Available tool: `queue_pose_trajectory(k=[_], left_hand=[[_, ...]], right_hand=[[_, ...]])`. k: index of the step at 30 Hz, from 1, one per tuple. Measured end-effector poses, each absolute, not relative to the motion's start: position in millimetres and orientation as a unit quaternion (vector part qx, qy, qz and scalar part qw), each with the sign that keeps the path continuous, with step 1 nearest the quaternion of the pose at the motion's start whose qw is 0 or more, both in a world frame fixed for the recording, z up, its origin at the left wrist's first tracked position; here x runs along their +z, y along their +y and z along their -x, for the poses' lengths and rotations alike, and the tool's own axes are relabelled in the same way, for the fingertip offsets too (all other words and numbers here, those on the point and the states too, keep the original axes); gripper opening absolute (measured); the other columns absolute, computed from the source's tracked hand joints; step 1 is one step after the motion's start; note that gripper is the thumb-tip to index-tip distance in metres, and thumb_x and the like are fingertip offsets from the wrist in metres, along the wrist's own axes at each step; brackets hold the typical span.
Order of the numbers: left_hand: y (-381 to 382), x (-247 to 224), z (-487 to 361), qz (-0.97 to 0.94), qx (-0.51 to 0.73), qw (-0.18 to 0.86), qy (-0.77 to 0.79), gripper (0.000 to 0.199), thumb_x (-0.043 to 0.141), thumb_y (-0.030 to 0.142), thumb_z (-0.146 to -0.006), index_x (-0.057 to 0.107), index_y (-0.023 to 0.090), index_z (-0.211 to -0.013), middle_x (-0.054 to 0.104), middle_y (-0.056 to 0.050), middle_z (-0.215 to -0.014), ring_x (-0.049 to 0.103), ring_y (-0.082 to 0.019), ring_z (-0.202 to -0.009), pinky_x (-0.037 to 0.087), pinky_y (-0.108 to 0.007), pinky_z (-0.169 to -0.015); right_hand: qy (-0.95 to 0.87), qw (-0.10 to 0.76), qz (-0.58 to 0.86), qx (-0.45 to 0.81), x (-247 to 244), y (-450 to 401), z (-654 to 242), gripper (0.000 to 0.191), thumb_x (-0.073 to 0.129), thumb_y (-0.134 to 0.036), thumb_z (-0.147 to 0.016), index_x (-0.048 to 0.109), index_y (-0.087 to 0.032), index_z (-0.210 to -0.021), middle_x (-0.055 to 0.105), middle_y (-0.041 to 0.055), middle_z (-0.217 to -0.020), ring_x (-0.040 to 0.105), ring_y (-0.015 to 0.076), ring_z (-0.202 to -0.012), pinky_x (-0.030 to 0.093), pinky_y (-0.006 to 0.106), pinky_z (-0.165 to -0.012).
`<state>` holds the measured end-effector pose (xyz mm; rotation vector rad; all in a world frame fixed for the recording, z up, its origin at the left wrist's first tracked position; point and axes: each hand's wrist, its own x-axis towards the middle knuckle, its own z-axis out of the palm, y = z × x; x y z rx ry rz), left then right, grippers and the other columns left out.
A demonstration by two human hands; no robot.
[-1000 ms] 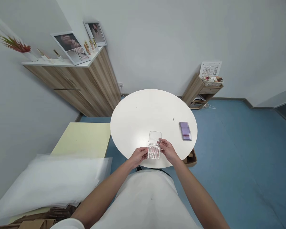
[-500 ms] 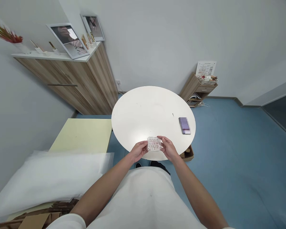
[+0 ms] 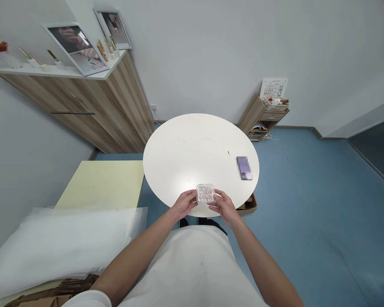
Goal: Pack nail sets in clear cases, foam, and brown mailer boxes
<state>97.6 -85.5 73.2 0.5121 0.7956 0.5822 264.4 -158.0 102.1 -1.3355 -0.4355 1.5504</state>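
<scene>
Closest in: white shirt [image 3: 198, 264], below the fingers. Translucent white sheets [image 3: 67, 243] lie low and left of the fingers, stacked flat on a yellow desk [image 3: 105, 179], probably so they don't crease. Brown material [image 3: 48, 302] at the bottom left, under the sheets, mostly cut off.

Left hand [image 3: 184, 204]: fingers clamped on the left edge of a clear case [image 3: 205, 193]. Right hand [image 3: 224, 205]: fingers curled at the case's right edge, touching, lower ones spread beneath; can't tell if they pinch tight. The case sits between both sets of fingers, top face up, lid seemingly down, small pale pieces in rows inside. Edge hold likely keeps it level and leaves the top visible. Can't tell if it rests on the desk or is just above.

White oval desk [image 3: 198, 145] spreads under and beyond the fingers. Cardboard box [image 3: 250, 205] partly tucked beneath it, right of the right fingers. Purple item [image 3: 244, 167], blurred out, lies beyond and right of them, likely set aside for working room. Tiny dark object [image 3: 228, 153] slightly farther; too small to identify.

Far left of the fingers: wood cabinet [image 3: 89, 102], its frames [image 3: 75, 49] leaning, maybe for display. Far right: small shelf unit [image 3: 254, 111] with a basket [image 3: 276, 103] on top.
</scene>
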Motion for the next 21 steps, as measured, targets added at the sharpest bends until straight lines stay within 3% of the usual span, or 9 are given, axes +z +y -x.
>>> queue_pose_trajectory(k=[11,16,21], left_hand=[[-81,83,-113,-0.284,0.275,0.829,0.395,0.031,0.063,0.039,-0.071,0.065,0.015,-0.091,0.063,-0.008,-0.091,0.056,-0.012,-0.075,0.042,-0.024,-0.07],[-85,87,-122,-0.34,0.268,0.784,0.446,0.045,0.061,0.043,-0.071,0.055,0.022,-0.111,0.062,-0.008,-0.102,0.057,-0.016,-0.09,0.041,-0.029,-0.078],[-90,85,-138,-0.39,0.261,0.737,0.487,0.056,0.066,0.041,-0.067,0.05,0.018,-0.116,0.066,-0.009,-0.09,0.061,-0.019,-0.084,0.042,-0.035,-0.081]], right_hand=[[-0.188,0.489,0.564,0.638,89,-141,-287,0.042,0.069,-0.034,-0.061,0.053,-0.022,-0.098,0.064,0.0016,-0.083,0.061,0.0128,-0.07,0.052,0.033,-0.072],[-0.2,0.482,0.564,0.64,85,-131,-299,0.043,0.069,-0.035,-0.062,0.052,-0.022,-0.099,0.064,0.0032,-0.088,0.061,0.0142,-0.077,0.051,0.032,-0.073],[-0.21,0.475,0.562,0.644,87,-125,-311,0.042,0.069,-0.035,-0.062,0.052,-0.021,-0.098,0.064,0.0038,-0.09,0.061,0.015,-0.08,0.051,0.032,-0.074]])
